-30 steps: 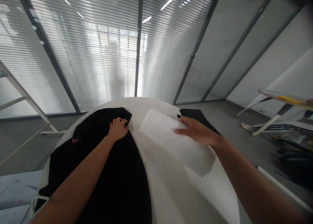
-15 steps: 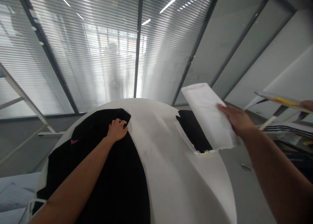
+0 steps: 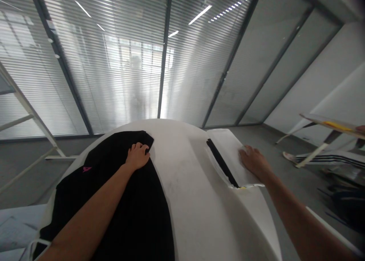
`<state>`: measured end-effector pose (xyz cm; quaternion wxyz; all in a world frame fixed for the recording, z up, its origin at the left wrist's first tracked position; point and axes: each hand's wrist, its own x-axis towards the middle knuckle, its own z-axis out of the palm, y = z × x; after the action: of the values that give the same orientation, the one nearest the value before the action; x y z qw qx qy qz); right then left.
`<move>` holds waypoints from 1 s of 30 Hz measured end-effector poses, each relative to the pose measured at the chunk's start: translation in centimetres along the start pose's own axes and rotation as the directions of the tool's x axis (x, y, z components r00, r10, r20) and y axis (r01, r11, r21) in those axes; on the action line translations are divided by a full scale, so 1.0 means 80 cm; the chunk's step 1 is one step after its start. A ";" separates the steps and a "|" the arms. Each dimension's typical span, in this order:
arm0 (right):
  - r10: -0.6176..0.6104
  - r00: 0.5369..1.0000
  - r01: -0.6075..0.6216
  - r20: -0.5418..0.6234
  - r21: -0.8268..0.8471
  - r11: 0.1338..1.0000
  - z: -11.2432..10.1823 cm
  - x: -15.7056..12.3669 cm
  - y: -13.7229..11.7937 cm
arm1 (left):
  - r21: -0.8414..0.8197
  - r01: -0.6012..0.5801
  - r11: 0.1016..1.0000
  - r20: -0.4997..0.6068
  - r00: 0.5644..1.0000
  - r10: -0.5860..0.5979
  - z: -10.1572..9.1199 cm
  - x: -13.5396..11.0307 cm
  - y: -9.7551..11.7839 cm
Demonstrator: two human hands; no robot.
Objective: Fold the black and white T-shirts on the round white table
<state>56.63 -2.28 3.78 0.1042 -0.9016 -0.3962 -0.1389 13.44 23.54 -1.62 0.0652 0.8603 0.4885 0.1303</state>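
A black garment [image 3: 142, 211] with a small pink mark lies over the left part of the white round table [image 3: 188, 200]. My left hand [image 3: 137, 156] rests on its far right corner, fingers curled in and closed on the cloth's edge. To the right lies a flat packet with a white sheet-like cover [image 3: 229, 154]; a narrow black strip [image 3: 222, 164] shows along its left side. My right hand [image 3: 255, 162] grips the right edge of the white cover, with the fingertips on top and the thumb hidden.
Papers [image 3: 19, 230] lie at the lower left beside a white metal frame [image 3: 31, 112]. Glass panels with blinds [image 3: 131, 86] stand behind the table. At the right are another table [image 3: 333, 124], a person's striped trouser leg [image 3: 327, 160] and dark items on the floor.
My right hand has brought the raised white cover down and left, so it covers most of the black inside. My left hand stays on the garment. The view has tilted slightly.
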 end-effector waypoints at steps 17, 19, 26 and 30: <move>-0.532 0.842 0.503 0.092 0.221 0.835 0.043 -0.100 -0.240 | -0.023 -0.010 1.000 -0.003 1.000 0.010 -0.004 -0.004 0.002; -0.527 0.840 0.508 0.128 0.154 0.848 0.062 -0.110 -0.249 | -0.019 0.000 1.000 0.002 1.000 0.000 -0.005 -0.004 0.003; -0.517 0.848 0.502 0.118 0.135 0.854 0.080 -0.109 -0.246 | 0.002 -0.009 1.000 -0.004 1.000 0.009 -0.008 -0.006 0.007; -0.521 0.846 0.503 0.115 0.155 0.850 0.083 -0.107 -0.245 | 0.043 -0.037 0.998 -0.003 0.999 0.037 -0.015 -0.013 0.009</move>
<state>37.63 6.86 -3.75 0.0863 -0.7632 -0.6367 -0.0685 13.15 22.29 -0.45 0.0433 0.8701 0.4754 0.1224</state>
